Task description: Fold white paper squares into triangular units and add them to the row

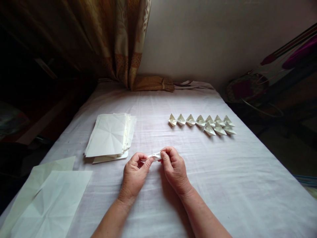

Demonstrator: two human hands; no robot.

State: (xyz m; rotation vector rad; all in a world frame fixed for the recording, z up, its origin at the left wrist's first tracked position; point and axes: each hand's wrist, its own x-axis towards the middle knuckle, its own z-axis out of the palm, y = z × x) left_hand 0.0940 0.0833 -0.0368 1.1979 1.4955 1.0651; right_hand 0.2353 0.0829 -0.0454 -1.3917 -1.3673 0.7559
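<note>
A small folded white paper piece (pixel 155 156) is held between both hands above the middle of the cloth-covered table. My left hand (pixel 136 172) pinches its left end between thumb and fingers. At its right end my right hand (pixel 174 168) does the same, thumb on the near side. The fingers cover both ends of the paper, so its full shape is hidden. Beyond the right hand, several small folded paper boats (pixel 200 121) stand in two rows. Left of my hands lies a stack of creased white paper sheets (pixel 109 135).
Two loose creased sheets (pixel 54 201) lie at the front left, one overlapping the other. A pale cloth (pixel 223 185) covers the table. At the back hangs a gold-brown curtain (pixel 126 43), its hem resting on the far edge. Dark, unclear items stand beyond both sides.
</note>
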